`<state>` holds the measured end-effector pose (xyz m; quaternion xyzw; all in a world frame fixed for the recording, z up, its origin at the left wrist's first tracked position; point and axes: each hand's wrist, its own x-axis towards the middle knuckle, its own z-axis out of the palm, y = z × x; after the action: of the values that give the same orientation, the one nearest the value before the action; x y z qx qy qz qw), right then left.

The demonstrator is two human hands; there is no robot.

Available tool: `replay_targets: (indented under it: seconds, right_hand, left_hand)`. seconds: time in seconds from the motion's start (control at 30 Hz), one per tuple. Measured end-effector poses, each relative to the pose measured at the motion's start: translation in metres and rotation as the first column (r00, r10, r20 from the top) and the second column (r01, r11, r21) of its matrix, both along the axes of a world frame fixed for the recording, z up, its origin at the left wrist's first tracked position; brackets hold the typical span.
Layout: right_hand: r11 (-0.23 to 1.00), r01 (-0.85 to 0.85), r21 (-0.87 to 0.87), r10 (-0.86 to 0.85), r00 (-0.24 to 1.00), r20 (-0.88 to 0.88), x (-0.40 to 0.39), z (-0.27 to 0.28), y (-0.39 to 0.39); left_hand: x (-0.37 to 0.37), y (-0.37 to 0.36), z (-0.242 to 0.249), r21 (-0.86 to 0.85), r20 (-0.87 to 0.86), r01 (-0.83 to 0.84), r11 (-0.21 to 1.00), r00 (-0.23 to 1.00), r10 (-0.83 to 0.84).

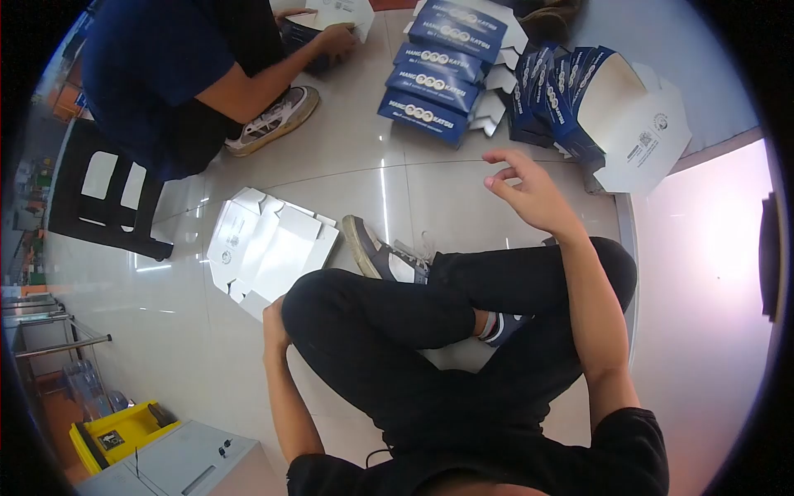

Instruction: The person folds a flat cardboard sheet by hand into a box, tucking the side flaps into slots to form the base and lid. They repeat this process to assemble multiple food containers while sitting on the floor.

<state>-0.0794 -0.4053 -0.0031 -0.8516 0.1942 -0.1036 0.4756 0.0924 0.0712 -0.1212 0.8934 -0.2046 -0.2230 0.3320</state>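
My right hand [529, 194] is raised over the floor just short of the folded boxes, thumb and fingers apart and holding nothing. Beyond it, blue "Hang Katsu" boxes [423, 118] lie in an overlapping stack. To their right, more blue boxes [546, 99] stand packed together, with an opened one showing its white inside [641, 132]. Down beside my left knee is my left hand [274, 322], at the near corner of flat white unfolded box blanks [277, 248]. My knee hides its fingers, so I cannot tell whether it grips the cardboard.
Another person [157, 83] crouches at the upper left, hands on a box with a white flap [343, 15]. A black stool [107, 194] stands behind them. At the lower left are a yellow bin [124, 434] and a grey cabinet [186, 463]. A wall edges the right side.
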Motion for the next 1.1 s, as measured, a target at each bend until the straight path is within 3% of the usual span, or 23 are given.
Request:
replay_targets:
  seconds: [0.2,0.27,0.3,0.37,0.5,0.6,0.63,0.7,0.73,0.8,0.83,0.87,0.9,0.97,1.0,1.03,1.1]
  right_hand:
    - [0.988,-0.137,-0.069,0.132,0.989,-0.073,0.000,0.004,0.005]
    - [0.987,-0.149,-0.061,0.144,0.986,-0.083,0.000,0.000,0.006]
    - [0.985,-0.160,-0.059,0.154,0.984,-0.091,0.001,-0.002,0.006]
    - [0.978,-0.189,-0.093,0.177,0.977,-0.119,0.002,-0.013,0.005]
    - [0.952,-0.266,-0.153,0.235,0.953,-0.191,0.002,-0.020,0.007]
    - [0.947,-0.278,-0.159,0.245,0.949,-0.198,0.003,-0.023,0.009]
    - [0.947,-0.282,-0.157,0.249,0.948,-0.200,0.004,-0.023,0.010]
    - [0.943,-0.298,-0.151,0.267,0.943,-0.197,0.007,-0.024,0.016]
    - [0.939,-0.314,-0.144,0.284,0.938,-0.197,0.010,-0.024,0.020]
    - [0.955,-0.295,0.041,0.298,0.941,-0.163,0.015,-0.020,0.034]
    - [0.948,-0.313,0.053,0.318,0.934,-0.163,0.018,-0.014,0.044]
    - [0.891,-0.256,0.376,0.313,0.945,-0.099,0.019,-0.006,0.055]
    - [0.728,-0.184,0.660,0.287,0.957,-0.049,0.018,0.001,0.065]
    - [0.435,-0.150,0.888,0.292,0.956,0.019,0.012,0.006,0.081]
    - [0.484,-0.092,0.870,0.230,0.973,-0.025,0.005,0.009,0.096]
    - [0.581,-0.087,0.809,0.284,0.953,-0.102,-0.005,-0.009,0.099]
    - [0.759,-0.265,0.595,0.388,0.918,-0.086,-0.009,0.013,0.121]
  left_hand:
    - [0.001,0.003,0.001,-0.013,0.028,0.020,1.000,0.999,-0.020]
    - [-0.001,-0.003,0.004,-0.059,0.211,0.001,0.998,0.977,0.012]
    - [-0.002,-0.004,0.004,-0.056,0.212,-0.002,0.998,0.977,0.014]
    - [-0.001,-0.007,0.003,0.020,0.286,-0.177,0.984,0.944,0.164]
    - [-0.001,-0.003,0.005,0.005,0.423,-0.228,0.974,0.883,0.204]
    - [-0.004,0.002,0.030,-0.053,0.689,-0.271,0.961,0.687,0.231]
    - [-0.008,-0.004,0.051,-0.010,0.679,-0.390,0.921,0.674,0.292]
    - [-0.019,-0.007,0.082,-0.108,0.771,-0.419,0.901,0.537,0.342]
    - [-0.029,-0.007,0.098,-0.101,0.772,-0.434,0.895,0.533,0.346]
    - [-0.059,-0.011,0.131,-0.133,0.904,-0.338,0.932,0.345,0.254]
    - [-0.080,-0.019,0.152,-0.054,0.911,-0.284,0.957,0.380,0.164]
    - [-0.104,-0.030,0.171,0.027,0.908,-0.225,0.974,0.414,0.071]
    - [-0.127,-0.040,0.182,0.088,0.898,-0.130,0.988,0.439,-0.023]
    - [-0.160,-0.048,0.187,0.073,0.796,0.179,0.981,0.582,-0.165]
    - [-0.168,-0.048,0.184,0.122,0.746,0.299,0.947,0.602,-0.286]
    - [-0.175,-0.051,0.181,0.129,0.692,0.333,0.934,0.644,-0.325]
    - [-0.180,-0.042,0.169,0.116,0.576,0.400,0.909,0.718,-0.390]
